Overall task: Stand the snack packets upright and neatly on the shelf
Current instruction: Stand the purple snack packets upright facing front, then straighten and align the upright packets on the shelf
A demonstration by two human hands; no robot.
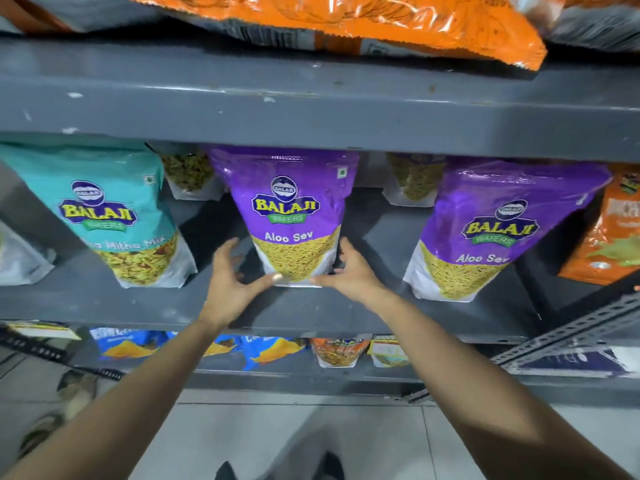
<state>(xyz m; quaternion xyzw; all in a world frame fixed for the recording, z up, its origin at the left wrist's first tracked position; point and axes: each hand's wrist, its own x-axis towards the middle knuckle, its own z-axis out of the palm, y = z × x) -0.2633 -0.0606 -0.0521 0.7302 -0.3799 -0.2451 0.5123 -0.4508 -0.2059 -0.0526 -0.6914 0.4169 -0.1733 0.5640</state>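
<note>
Left hand (230,278): open, fingers spread beside the left edge of the middle purple packet (294,216), thumb tip at its bottom corner; whether the fingers press on it I cannot tell.
Right hand (349,271): cupped loosely at the packet's right edge, thumb along the base, fingers curled at its side; a steadying touch, not a full grip.
Why held so: both hands bracket the foot of the packet, likely to square it and stop it tipping.
Middle purple packet: upright at the front of the grey shelf (104,303), face outward.
Neighbours: teal packet (114,209) to the left and second purple packet (491,230) to the right, both standing, well apart from it.
Behind: two smaller packets (188,174) further back, partly hidden.
Far right: orange packet (609,237), cut off by the frame.
Judgement: this row looks nearly tidy; spacing may still want evening out.
</note>
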